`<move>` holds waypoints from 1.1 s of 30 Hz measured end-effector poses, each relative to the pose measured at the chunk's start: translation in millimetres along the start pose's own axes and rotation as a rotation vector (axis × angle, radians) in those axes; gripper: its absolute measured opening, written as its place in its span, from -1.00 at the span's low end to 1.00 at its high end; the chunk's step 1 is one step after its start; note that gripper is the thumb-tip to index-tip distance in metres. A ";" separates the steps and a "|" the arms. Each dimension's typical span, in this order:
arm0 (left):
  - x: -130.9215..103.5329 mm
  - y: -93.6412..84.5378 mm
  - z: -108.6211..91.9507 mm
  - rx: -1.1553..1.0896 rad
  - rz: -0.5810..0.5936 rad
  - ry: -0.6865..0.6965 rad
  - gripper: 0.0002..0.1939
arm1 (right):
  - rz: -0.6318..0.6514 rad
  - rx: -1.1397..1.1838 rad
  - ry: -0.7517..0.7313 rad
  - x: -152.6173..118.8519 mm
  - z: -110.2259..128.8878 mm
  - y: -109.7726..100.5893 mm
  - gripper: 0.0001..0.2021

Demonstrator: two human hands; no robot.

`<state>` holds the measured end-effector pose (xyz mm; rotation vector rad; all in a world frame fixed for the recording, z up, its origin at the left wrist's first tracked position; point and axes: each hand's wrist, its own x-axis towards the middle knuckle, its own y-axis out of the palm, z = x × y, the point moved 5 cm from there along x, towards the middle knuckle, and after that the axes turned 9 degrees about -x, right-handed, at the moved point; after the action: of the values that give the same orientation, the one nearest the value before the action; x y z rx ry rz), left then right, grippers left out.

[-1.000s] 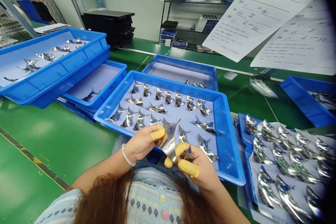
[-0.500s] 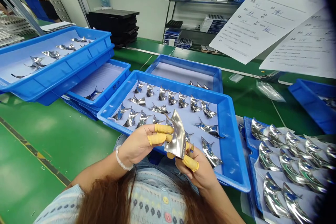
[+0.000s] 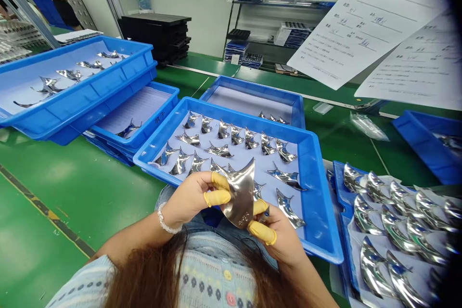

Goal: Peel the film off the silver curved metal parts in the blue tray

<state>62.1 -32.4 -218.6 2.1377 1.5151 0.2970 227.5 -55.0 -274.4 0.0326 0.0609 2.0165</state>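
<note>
Between my hands I hold a shiny curved metal piece (image 3: 241,195) with pointed corners, its broad face turned up towards me and small marks near its lower edge. My left hand (image 3: 200,195) pinches its left side with fingers in yellow finger cots. At the lower right edge, my right hand (image 3: 276,228) grips it, also in yellow finger cots. The piece is above the near edge of a blue tray (image 3: 327,211) lined with white paper. Several similar curved metal pieces (image 3: 251,138) lie in rows in that tray; some are hidden behind my hands.
More metal pieces lie on lined blue trays (image 3: 345,224) at the right. Stacked blue trays (image 3: 119,74) stand at the left, with another blue tray (image 3: 298,111) behind the middle one. Written paper sheets (image 3: 364,24) hang at upper right. Black trays (image 3: 155,33) are piled at the back.
The held metal piece has been turned from a narrow edge-on view to show its broad face. My fingers have shifted slightly around it; the trays stay put.
</note>
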 end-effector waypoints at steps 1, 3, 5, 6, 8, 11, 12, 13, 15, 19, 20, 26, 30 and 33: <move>1.0 -0.6 0.0 0.023 0.006 0.005 -0.67 | -0.003 -0.026 -0.015 0.5 2.9 -0.1 -0.77; 5.2 -4.0 0.6 0.069 0.011 0.036 -0.72 | -0.002 -0.094 -0.058 2.6 12.8 -0.8 -0.76; 12.1 -11.1 3.3 0.125 -0.004 0.075 -0.76 | -0.008 -0.214 -0.100 6.7 25.8 -4.6 -0.81; 16.3 -15.8 6.0 0.158 -0.019 0.088 -0.77 | -0.019 -0.302 -0.119 9.7 32.4 -8.7 -0.84; 25.1 -27.0 13.9 0.229 -0.064 0.093 -0.73 | -0.060 -0.535 -0.148 17.7 43.8 -21.9 -0.86; 36.1 -41.5 27.4 0.287 -0.115 0.070 -0.65 | -0.099 -1.112 -0.105 35.4 48.0 -49.3 -0.81; 38.6 -44.2 30.7 0.292 -0.116 0.064 -0.64 | -0.090 -1.335 -0.045 42.1 44.7 -59.6 -0.80; 40.4 -45.6 33.1 0.294 -0.111 0.061 -0.64 | -0.072 -1.534 0.027 48.7 40.0 -69.9 -0.79; 42.2 -45.8 35.2 0.307 -0.094 0.052 -0.66 | -0.035 -1.770 0.146 60.1 29.8 -87.6 -0.78; 41.1 -44.2 34.0 0.343 -0.094 0.027 -0.70 | 0.055 -1.926 0.225 75.5 13.6 -101.1 -0.70; 40.3 -44.4 33.4 0.345 -0.100 0.026 -0.70 | 0.082 -1.956 0.232 78.1 11.0 -100.7 -0.69; 37.9 -47.8 34.6 0.375 -0.092 0.040 -0.70 | 0.188 -2.032 0.243 88.8 2.3 -91.2 -0.69; 40.4 -48.7 38.0 0.345 -0.066 0.042 -0.72 | 0.208 -2.036 0.270 95.6 -0.2 -89.5 -0.70; 41.5 -48.2 40.1 0.294 -0.092 0.028 -0.71 | 0.200 -2.012 0.235 107.8 4.5 -79.8 -0.75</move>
<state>55.5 7.6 -281.9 2.2830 1.7589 0.0752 253.0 76.7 -275.0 -1.4453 -1.7904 1.4156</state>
